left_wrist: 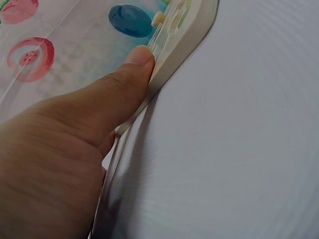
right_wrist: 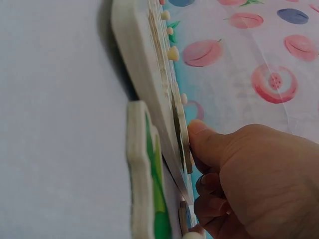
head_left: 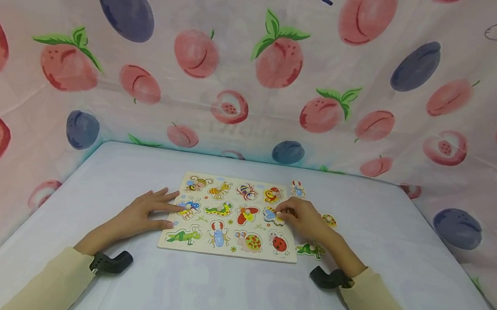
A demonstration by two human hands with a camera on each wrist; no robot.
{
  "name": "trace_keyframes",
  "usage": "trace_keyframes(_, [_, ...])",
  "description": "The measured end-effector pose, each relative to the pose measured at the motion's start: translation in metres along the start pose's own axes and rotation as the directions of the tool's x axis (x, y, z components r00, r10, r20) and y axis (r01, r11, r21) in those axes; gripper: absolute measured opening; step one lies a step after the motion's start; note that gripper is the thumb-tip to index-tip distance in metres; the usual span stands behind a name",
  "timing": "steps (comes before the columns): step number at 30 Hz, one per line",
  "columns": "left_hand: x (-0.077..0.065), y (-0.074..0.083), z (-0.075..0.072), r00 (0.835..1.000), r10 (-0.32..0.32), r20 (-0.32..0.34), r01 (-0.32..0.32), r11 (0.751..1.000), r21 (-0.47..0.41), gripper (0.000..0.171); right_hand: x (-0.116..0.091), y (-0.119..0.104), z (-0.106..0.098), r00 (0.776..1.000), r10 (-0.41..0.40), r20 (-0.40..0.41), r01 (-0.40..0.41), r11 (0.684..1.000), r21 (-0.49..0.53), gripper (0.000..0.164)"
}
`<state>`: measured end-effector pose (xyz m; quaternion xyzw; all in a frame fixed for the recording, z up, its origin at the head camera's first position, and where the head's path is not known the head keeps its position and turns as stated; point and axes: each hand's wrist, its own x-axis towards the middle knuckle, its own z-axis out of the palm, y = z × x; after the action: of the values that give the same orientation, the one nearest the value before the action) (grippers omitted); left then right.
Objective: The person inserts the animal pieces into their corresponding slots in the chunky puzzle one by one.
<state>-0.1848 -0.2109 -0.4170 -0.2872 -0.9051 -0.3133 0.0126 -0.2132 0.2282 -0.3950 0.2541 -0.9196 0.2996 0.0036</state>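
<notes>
A wooden insect puzzle board (head_left: 232, 223) lies on the white surface, its spaces showing printed or fitted bugs. My left hand (head_left: 146, 213) rests over the board's left edge with fingers spread, one fingertip reaching the blue insect (head_left: 188, 207). In the left wrist view, the thumb (left_wrist: 119, 87) lies along the board's edge. At the right end of the middle row, my right hand (head_left: 306, 219) pinches a blue-winged bee puzzle piece (head_left: 273, 215), which sits slightly raised and tilted over its space. The right wrist view shows thumb and fingers close together at the piece's edge (right_wrist: 185, 142).
Right of the board lie loose pieces: a blue stag beetle (head_left: 298, 189) at the back, a spotted snail piece (head_left: 329, 220) partly behind the right hand, and a green grasshopper (head_left: 311, 250) close to the near corner. A fruit-print curtain (head_left: 241, 140) borders the table's back.
</notes>
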Motion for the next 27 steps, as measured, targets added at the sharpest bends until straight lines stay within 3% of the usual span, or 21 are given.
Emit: trace_keyframes(27, [0.0025,0.0011,-0.0045,0.999,-0.021,0.044,0.021,1.0,0.005,0.047,0.0019,0.0002,0.0005,0.999,-0.025,0.028,0.025,1.0,-0.013,0.01])
